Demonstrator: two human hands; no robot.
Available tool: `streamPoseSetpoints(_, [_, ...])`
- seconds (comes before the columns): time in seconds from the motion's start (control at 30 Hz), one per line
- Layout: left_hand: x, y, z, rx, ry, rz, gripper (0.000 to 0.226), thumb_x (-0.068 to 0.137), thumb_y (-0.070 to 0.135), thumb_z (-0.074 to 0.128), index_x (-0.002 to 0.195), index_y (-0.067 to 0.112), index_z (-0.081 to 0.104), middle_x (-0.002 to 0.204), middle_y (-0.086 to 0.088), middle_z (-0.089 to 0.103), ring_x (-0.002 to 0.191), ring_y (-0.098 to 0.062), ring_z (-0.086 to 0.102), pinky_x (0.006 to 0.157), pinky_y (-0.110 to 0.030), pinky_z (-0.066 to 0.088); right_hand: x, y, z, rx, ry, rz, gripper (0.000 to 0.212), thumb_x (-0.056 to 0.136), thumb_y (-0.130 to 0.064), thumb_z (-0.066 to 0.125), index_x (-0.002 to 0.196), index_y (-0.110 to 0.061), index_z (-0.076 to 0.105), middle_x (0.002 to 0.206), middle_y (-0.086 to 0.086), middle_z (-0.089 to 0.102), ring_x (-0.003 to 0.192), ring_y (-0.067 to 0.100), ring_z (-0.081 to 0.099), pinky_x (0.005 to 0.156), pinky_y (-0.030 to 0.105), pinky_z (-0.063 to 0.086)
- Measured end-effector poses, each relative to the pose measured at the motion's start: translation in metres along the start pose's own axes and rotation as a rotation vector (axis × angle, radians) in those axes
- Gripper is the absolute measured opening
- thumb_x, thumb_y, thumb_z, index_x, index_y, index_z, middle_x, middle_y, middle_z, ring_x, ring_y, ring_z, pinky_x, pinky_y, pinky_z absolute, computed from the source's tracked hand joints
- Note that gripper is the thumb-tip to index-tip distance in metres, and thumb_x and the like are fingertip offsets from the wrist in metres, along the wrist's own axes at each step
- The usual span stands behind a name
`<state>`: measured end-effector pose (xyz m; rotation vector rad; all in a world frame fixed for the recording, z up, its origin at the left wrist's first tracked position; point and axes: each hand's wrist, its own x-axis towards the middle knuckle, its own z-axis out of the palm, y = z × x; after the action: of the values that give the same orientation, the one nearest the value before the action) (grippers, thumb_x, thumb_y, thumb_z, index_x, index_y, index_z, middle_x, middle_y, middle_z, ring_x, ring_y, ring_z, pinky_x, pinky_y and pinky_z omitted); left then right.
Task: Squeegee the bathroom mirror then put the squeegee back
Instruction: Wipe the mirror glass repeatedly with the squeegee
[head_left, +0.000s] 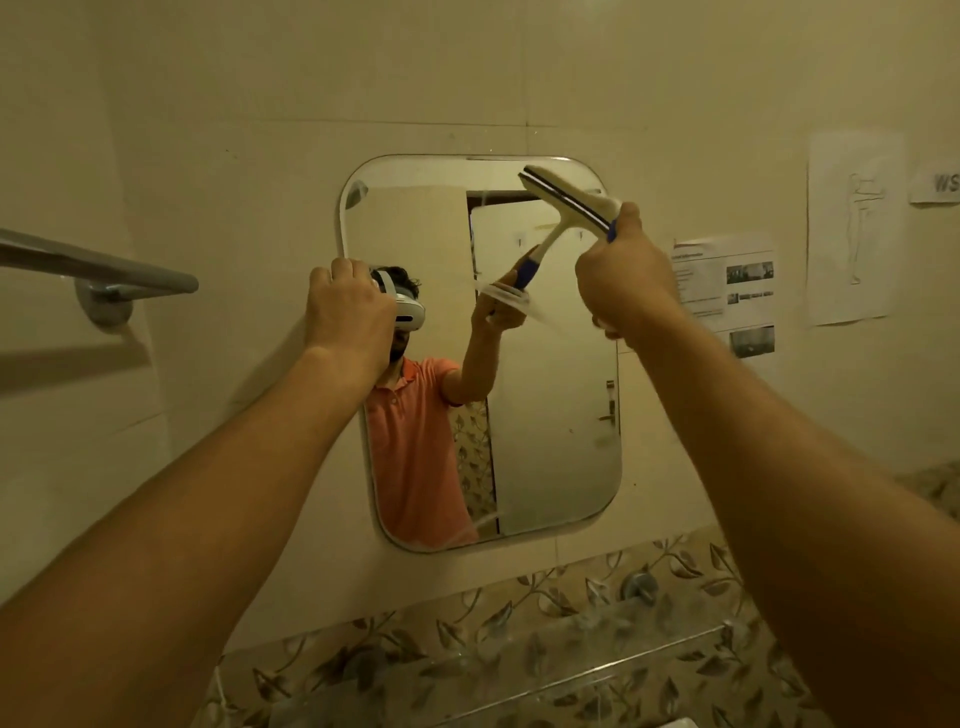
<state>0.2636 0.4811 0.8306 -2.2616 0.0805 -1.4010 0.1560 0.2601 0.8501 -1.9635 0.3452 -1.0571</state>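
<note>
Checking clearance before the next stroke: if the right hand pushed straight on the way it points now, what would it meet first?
Probably the mirror: the right hand aims the squeegee at its upper right corner, blade leading. Depth is unclear, so I cannot tell whether the blade already touches the glass.
</note>
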Motion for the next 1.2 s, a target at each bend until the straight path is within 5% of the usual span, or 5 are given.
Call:
streamPoseSetpoints(0.13, [0.0,-0.001,0.001,-0.009,0.011,-0.008,0.048,0.089,0.046,0.064,0.126,0.014,0.061,0.122,-0.01,0.057,0.11,-0.026,0.051,0.089,-0.037,0.043,-0.046,0.025,0.021,-0.022,-0.016,-0.019,0.064,0.106,-0.028,0.035,0.16,-0.036,0.001,0.084,0.006,0.058,0.066,0.018,0.058,0.064,0.044,0.06])
streamPoseSetpoints(0.43, [-0.004,-0.001,0.002,-0.071,0.015,-0.038,0.052,0.09,0.043,0.064,0.132,0.014,0.059,0.128,-0.01,0.052,0.113,-0.026,0.049,0.091,-0.037,0.044,-0.092,0.066,0.038,-0.128,-0.054,-0.062,0.064,0.108,-0.032,0.032,0.16,-0.037,-0.004,0.067,0.005,0.054,0.056,0.016,0.052,0.049,0.035,0.046])
streamPoseSetpoints(0.77, [-0.026,0.01,0.009,-0.166,0.029,-0.089,0.051,0.087,0.033,0.069,0.133,0.016,0.056,0.127,-0.008,0.055,0.114,-0.026,0.047,0.089,-0.039,0.044,-0.039,-0.047,0.021,-0.372,-0.07,-0.55,0.072,0.106,-0.026,0.042,0.16,-0.036,-0.004,0.07,0.005,0.054,0.059,0.02,0.056,0.049,0.033,0.044])
streamPoseSetpoints(1.2, [-0.03,0.019,0.023,-0.237,0.038,-0.134,0.034,0.092,0.021,0.062,0.125,0.015,0.06,0.123,-0.008,0.058,0.113,-0.025,0.049,0.091,-0.038,0.042,-0.026,-0.046,0.062,-0.486,-0.085,-0.576,0.089,0.1,-0.013,0.049,0.157,-0.037,-0.015,0.08,0.012,0.06,0.064,0.025,0.061,0.055,0.039,0.055])
